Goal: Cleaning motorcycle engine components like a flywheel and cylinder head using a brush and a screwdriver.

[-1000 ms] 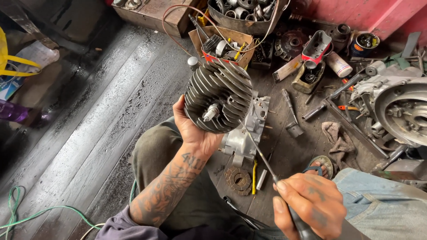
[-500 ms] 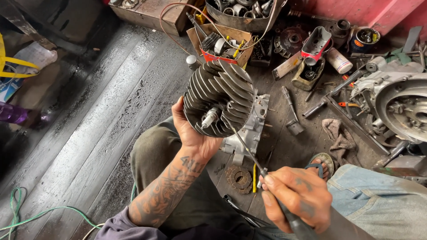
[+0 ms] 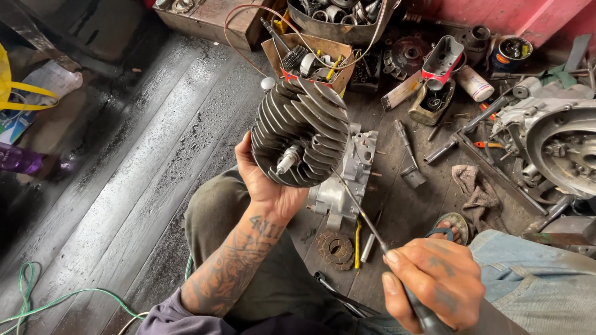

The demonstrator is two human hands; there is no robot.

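Observation:
My left hand (image 3: 264,186) grips a dark finned engine cylinder head (image 3: 301,133) from below, holding it up over my knee; a spark plug (image 3: 287,160) sticks out of its face. My right hand (image 3: 434,285) is closed around the black handle of a long thin screwdriver (image 3: 360,211). Its shaft runs up and left, and its tip meets the fins at the lower right edge of the cylinder head.
A silver engine casing (image 3: 344,177) lies on the dark wooden floor under the head. Beside it lie a round sprocket-like disc (image 3: 335,248), a yellow tool, sockets and rods. A cardboard box of parts (image 3: 307,59), tins, a rag (image 3: 475,192) and a large engine case (image 3: 555,146) crowd the right. A green cable runs lower left.
My right hand has drawn in and up, bringing the screwdriver tip to the fins of the cylinder head. The head has tilted slightly in my left hand.

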